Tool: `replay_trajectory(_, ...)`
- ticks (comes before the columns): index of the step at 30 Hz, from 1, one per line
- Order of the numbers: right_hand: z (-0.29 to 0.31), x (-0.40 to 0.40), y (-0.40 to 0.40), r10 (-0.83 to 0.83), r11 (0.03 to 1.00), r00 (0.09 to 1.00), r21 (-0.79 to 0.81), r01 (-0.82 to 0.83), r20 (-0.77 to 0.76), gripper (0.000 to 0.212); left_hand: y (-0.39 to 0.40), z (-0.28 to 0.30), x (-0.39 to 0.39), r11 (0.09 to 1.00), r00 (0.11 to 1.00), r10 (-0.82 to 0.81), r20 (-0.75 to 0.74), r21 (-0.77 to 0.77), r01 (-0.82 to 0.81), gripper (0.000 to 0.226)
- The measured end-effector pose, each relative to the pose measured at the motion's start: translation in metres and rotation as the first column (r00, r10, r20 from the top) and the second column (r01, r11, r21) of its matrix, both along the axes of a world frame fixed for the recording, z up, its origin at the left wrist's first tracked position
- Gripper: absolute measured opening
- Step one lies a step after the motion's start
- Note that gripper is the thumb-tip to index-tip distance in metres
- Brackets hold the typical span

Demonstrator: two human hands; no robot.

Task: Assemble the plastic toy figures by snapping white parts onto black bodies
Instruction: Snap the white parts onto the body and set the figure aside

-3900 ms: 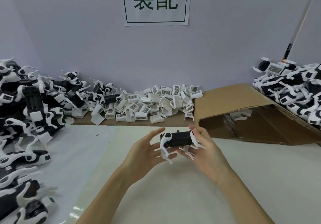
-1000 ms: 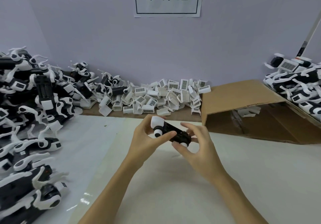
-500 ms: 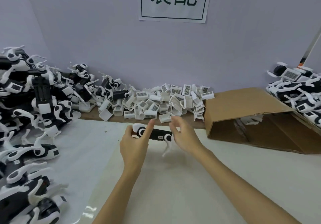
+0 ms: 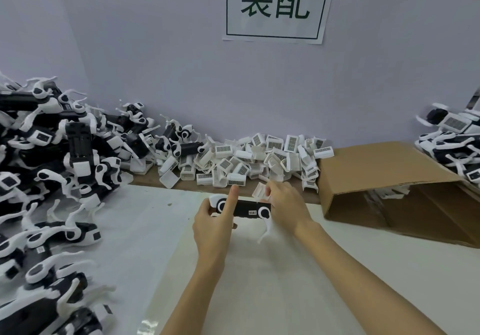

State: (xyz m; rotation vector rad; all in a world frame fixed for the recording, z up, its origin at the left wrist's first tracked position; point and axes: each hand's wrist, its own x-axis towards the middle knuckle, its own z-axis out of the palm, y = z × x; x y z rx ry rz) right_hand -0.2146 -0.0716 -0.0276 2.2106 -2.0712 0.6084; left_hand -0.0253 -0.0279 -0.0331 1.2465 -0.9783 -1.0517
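Hands first: your left hand grips the black toy body at its left end, thumb laid up across the front of it, fingers curled behind. Your right hand sits at the body's right end, and its fingertips pinch a small white part just above the top edge of the body. Both hands are close together, joined by the toy between them, held a little above the white work surface.

On the body you can see 2 white round joints, 1 near each end, and a thin white leg hanging down from the right one, below your right hand.

Just beyond your fingertips lies a heap of white barcode-labelled parts along the wall. To the left of your left hand, and running down past your left forearm, sits a large pile of black-and-white figures. To the right of your right hand lies a cardboard box on its side, opening toward you, and past it another stack of figures. High on the wall above your hands hangs a paper sign with 2 dark green characters.
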Motion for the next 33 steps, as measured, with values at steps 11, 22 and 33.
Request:
replay_trajectory(11, -0.010, -0.038, 0.104, -0.051, 0.998, 0.725, 0.002, 0.068, 0.687, 0.035, 0.009, -0.003, -0.011, 0.988, 0.986, -0.151, 0.071, -0.033, 0.154, 0.074)
replay_trajectory(22, -0.007, -0.032, 0.130, 0.076, 0.997, 0.010, -0.076, 0.034, 0.997, 0.041, 0.031, -0.005, -0.032, 0.905, 0.909, -0.394, 0.134, -0.118, 0.409, 0.072)
replay_trajectory(33, -0.003, -0.015, 0.138, 0.067, 0.998, 0.058, -0.066, -0.020, 0.996, 0.028, 0.040, -0.006, -0.041, 0.901, 0.908, -0.398, 0.132, -0.130, 0.413, 0.066)
